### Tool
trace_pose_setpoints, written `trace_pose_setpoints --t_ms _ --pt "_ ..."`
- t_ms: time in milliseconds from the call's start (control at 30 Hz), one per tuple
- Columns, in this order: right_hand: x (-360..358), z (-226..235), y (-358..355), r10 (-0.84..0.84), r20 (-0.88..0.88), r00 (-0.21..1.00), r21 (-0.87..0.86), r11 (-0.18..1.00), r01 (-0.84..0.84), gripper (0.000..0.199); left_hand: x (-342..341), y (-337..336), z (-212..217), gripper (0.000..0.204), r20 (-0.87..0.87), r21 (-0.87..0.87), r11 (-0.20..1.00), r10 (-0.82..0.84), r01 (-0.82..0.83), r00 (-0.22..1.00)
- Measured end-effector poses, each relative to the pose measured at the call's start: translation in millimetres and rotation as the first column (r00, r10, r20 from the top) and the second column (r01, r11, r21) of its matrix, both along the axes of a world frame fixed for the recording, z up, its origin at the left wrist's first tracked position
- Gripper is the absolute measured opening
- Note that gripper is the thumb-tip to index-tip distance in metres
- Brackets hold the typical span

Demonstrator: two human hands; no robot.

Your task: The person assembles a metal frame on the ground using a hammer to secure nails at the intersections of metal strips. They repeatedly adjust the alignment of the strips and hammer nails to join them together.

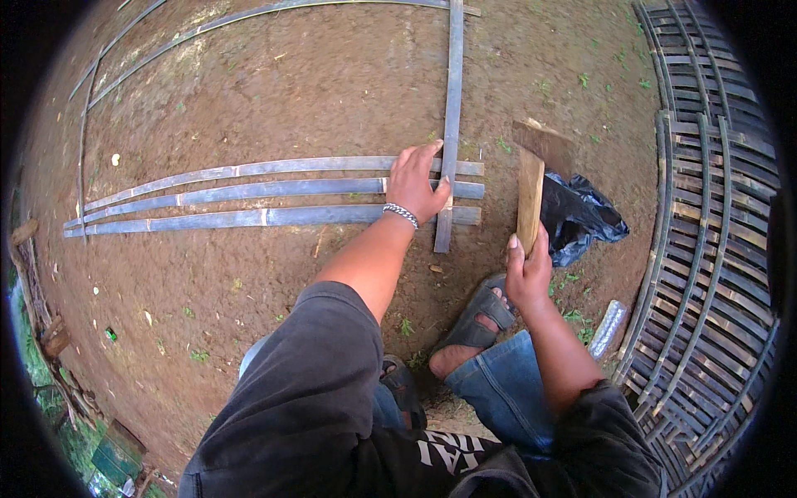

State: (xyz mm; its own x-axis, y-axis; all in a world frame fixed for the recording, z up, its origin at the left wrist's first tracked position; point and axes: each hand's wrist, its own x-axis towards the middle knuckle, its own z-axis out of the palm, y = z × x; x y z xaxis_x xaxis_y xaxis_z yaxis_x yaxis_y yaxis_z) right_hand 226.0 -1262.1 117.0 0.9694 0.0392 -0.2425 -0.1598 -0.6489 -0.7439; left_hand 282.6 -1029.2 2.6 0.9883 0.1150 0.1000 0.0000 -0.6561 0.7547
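Observation:
My left hand (pixel 413 180), with a chain bracelet at the wrist, grips the upright bamboo slat (pixel 452 91) where it crosses several long bamboo slats (pixel 274 190). Its thumb and index finger lie against the slat's left edge and face; anything small between them cannot be made out. In my right hand (pixel 530 270) is a hammer (pixel 529 195), held by its pale wooden handle. The hammer's dark, slightly blurred head points away from me, to the right of the crossing.
A black plastic bag (pixel 581 217) lies just beyond my right hand. Far right stands a stack of finished slatted bamboo panels (pixel 706 249). A clear plastic bottle (pixel 608 329) lies beside it. My sandalled foot (pixel 479 324) rests on bare soil below the crossing. Logs (pixel 54 336) line the left edge.

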Motion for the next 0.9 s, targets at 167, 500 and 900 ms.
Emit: trace_pose_setpoints --t_ms 167,500,900 --pt "22 -20 4 -0.136 -0.074 0.988 -0.236 0.965 0.115 0.050 -1 -2 -1 0.065 -0.008 0.015 1.000 0.011 -0.011 1.000" --pt "95 -63 50 0.087 0.243 0.966 -0.325 0.946 -0.003 0.044 0 -2 -3 0.062 -0.013 0.034 0.999 0.014 -0.014 1.000" --pt "155 -86 59 0.142 -0.092 0.986 -0.452 0.876 -0.169 0.016 0 -3 -2 0.058 0.001 0.030 0.999 0.034 -0.034 0.999"
